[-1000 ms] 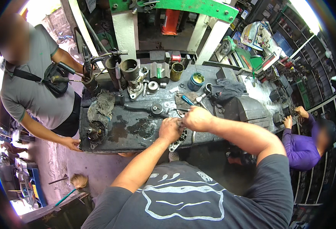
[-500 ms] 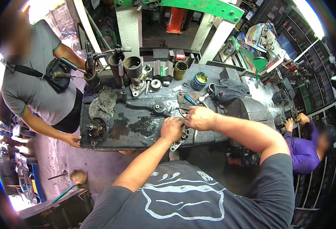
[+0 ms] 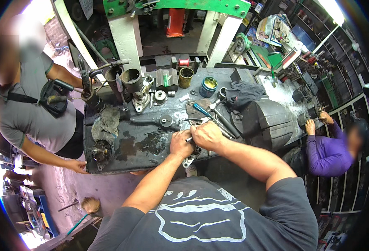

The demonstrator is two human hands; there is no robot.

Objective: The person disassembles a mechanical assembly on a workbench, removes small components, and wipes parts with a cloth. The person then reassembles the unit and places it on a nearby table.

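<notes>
My left hand is closed at the near edge of the workbench, against a light metal casting mostly hidden under both hands. Beside it my right hand is closed too, its knuckles up. A short shiny rod end pokes out between the hands; which hand grips it I cannot tell. Just beyond the fingers lies a black air ratchet-like tool with a round head. A blue-handled screwdriver and long metal bars rest past my right hand.
A grease tub, a brown can, metal cylinders and a dark cloth stand or lie farther back. A large dark housing is at right. One person touches the bench's left corner; another works at far right.
The whole view has shifted slightly left. My right forearm has come down and nearer, uncovering the long bars. Between my hands the shiny rod end now shows.
</notes>
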